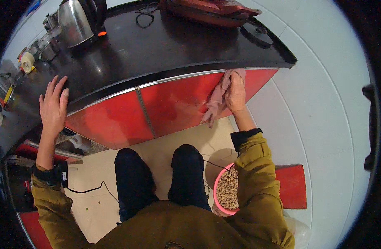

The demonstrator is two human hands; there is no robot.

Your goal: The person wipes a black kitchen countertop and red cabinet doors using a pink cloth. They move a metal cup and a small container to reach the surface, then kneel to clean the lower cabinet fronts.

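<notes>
My right hand (236, 93) holds a crumpled pink cloth (218, 98) against the upper right part of the glossy red cabinet doors (175, 102), just under the metal strip of the counter edge. The cloth's loose end hangs down to the left. At the left, my left hand (54, 104) rests with fingers spread at the edge of the black countertop (131, 53), holding nothing. Its fingertips point away from me, below a roll of tape (27, 62).
A steel kettle (74, 25), glass cups (48, 51) and a dark red bag (209, 12) stand on the counter. A pink-rimmed bucket (216, 194) of peanuts is on the floor by my right leg. A black cable (87, 190) hangs near my left arm.
</notes>
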